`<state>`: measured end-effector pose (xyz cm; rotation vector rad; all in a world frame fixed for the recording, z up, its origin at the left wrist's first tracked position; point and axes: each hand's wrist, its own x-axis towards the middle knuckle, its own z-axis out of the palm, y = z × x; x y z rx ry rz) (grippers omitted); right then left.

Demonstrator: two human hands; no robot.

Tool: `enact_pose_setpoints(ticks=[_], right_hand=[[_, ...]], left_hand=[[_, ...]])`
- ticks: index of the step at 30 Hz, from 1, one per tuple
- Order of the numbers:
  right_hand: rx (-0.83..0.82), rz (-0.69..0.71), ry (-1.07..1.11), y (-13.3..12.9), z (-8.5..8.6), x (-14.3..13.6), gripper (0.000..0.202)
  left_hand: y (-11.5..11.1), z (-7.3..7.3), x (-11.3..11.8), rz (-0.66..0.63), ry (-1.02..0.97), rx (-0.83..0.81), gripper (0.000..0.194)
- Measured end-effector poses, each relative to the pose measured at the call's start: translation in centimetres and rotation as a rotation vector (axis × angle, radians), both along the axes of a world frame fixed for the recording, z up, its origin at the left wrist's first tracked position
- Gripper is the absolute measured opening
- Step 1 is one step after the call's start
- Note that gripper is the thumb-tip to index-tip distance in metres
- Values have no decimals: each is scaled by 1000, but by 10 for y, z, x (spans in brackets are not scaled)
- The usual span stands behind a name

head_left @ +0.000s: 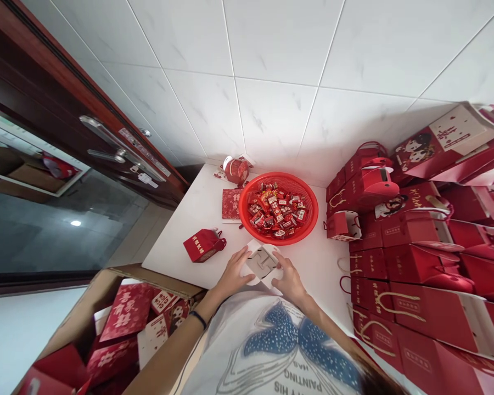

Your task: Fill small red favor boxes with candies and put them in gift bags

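Between my two hands is a small cardboard gift box (pixel 264 263), its pale inner side and slotted flaps facing up. My left hand (pixel 235 270) grips its left edge, thumb toward the front. The right edge is held by my right hand (pixel 288 276), fingers along the side. Just beyond the box stands a red plastic basket (pixel 313 219) with many wrapped candies (pixel 279 211) in it. To the left of my left hand, a red gift box (pixel 201 245) with gold lettering and a cord handle lies on the white table (pixel 168 230).
Red gift bags and boxes (pixel 411 263) are stacked along the right side. A large carton (pixel 90 285) at lower left holds red boxes. Behind the basket's left side sit a red flat box (pixel 231 204) and a round red item (pixel 236 170). A tiled wall and a door (pixel 107 126) border the table.
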<state>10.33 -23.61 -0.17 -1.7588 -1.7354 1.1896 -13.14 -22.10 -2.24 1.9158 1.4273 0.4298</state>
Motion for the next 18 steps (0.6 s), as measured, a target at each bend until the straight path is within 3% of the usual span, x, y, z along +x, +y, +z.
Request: enact_pose_setpoints(ticks=[4, 9, 14, 18], right_hand=[[54, -61, 42, -8, -10, 11, 77], [-32, -143, 150, -9, -14, 26, 58], [156, -52, 48, -9, -22, 44, 66], [191, 33, 28, 4, -28, 58, 75]], left_hand=[[0, -1, 5, -73, -62, -27, 75], [-1, -8, 15, -130, -93, -23, 76], [5, -3, 20, -167, -102, 34, 77], [11, 0, 28, -146, -90, 97, 70]])
